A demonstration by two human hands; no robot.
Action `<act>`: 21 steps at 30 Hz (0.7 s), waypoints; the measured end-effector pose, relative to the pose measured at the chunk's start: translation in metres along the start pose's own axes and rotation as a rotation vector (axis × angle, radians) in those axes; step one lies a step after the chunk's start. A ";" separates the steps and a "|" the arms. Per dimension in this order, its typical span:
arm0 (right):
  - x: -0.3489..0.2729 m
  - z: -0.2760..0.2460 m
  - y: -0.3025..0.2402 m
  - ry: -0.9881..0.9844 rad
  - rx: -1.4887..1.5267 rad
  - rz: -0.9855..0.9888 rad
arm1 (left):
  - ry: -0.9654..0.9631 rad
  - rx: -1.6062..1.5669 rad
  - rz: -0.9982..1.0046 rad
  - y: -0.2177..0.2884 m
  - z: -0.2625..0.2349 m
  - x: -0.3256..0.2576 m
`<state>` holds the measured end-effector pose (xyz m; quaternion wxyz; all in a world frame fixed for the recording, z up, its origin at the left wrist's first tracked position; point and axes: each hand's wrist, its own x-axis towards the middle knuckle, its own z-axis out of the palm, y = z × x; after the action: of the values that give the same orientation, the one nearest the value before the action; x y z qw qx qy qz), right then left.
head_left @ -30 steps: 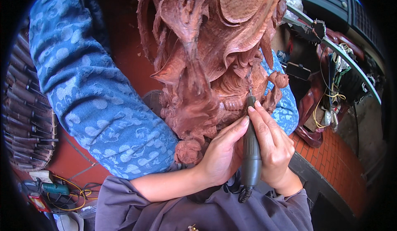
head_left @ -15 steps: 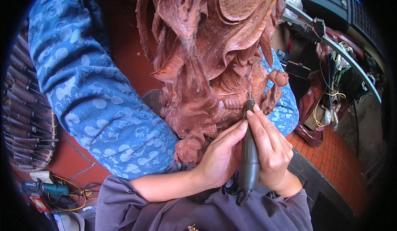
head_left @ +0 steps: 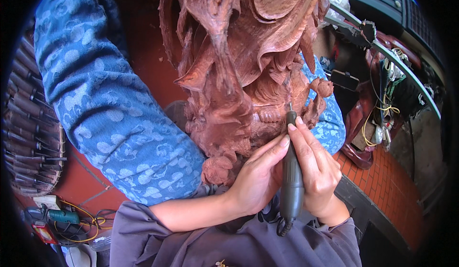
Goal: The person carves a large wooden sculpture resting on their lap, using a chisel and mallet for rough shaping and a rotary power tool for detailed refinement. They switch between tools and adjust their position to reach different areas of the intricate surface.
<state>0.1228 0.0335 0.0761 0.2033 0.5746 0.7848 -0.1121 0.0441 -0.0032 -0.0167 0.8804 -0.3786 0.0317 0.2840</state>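
A large reddish-brown wood carving (head_left: 275, 42) with deep folds, curls and petal-like layers rises between my legs. My right hand (head_left: 316, 171) is closed round a dark rotary carving tool (head_left: 292, 190), fingertips near its front end. The tool's thin metal bit points away from me and meets a small recess low on the carving, right of a row of ridges. My left hand (head_left: 260, 176) lies against the tool's left side, its thumb pressed to the handle; its other fingers are mostly hidden behind it. A cord leaves the tool's near end.
At the left, a round basket (head_left: 61, 171) holds several dark-handled chisels. Below it lie a power strip (head_left: 47, 201), a green tool (head_left: 64, 216) and cables. At the right are a phone (head_left: 344, 80), tangled cords and a curved pale metal bar (head_left: 406, 75).
The tool and both hands have shifted slightly to the right and away from me. The bit stays by the same recess, and the carving looks unchanged.
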 end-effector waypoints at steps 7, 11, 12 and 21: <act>-0.002 -0.003 0.000 -0.018 0.023 0.007 | -0.021 -0.082 -0.018 -0.004 -0.005 -0.004; -0.001 0.000 0.000 -0.006 0.021 0.025 | 0.023 -0.002 0.005 -0.003 -0.001 -0.001; 0.000 0.002 0.002 0.003 0.017 0.016 | 0.032 0.006 0.007 -0.002 0.000 0.000; 0.002 0.000 0.000 -0.019 0.007 0.026 | 0.064 -0.019 -0.028 0.001 0.005 -0.001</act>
<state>0.1225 0.0357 0.0754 0.2102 0.5842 0.7750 -0.1179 0.0418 0.0007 -0.0134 0.8791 -0.3964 0.0519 0.2594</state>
